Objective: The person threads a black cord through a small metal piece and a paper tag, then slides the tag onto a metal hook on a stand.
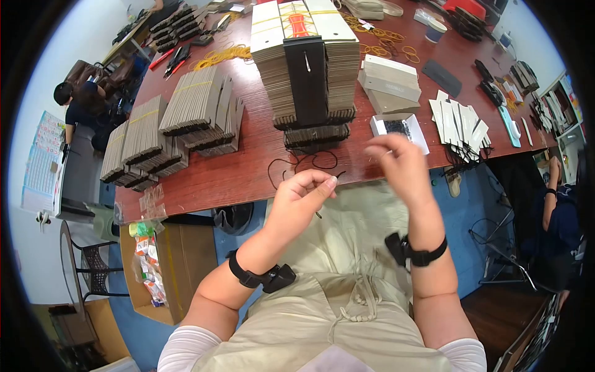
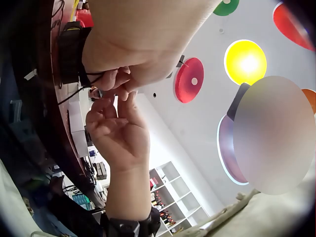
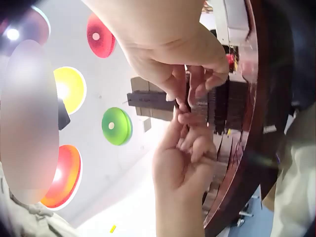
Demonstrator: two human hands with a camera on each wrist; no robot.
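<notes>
My left hand (image 1: 304, 195), at the table's front edge, pinches a thin black cord (image 2: 73, 95) between thumb and fingers. Loops of the cord lie on the tabletop just beyond it. To the right, my right hand (image 1: 403, 167) is raised with bent fingers, blurred in the head view, beside a small white box (image 1: 419, 131) of little black pieces. Both wrist views show the two hands' fingertips close together; I cannot tell whether the right fingers hold part of the cord. Straight ahead stands a tall banded stack of beige cards (image 1: 266, 71) with a black upright strip (image 1: 308, 93) at its front.
Banded card bundles (image 1: 192, 99) line the table's left side. Beige boxes (image 1: 390, 80), tags with black cords (image 1: 458, 124) and a paper cup (image 1: 436, 30) sit to the right. Yellow rubber bands (image 1: 223, 56) lie farther back. An open carton (image 1: 180, 266) stands below left. Other people sit at both sides.
</notes>
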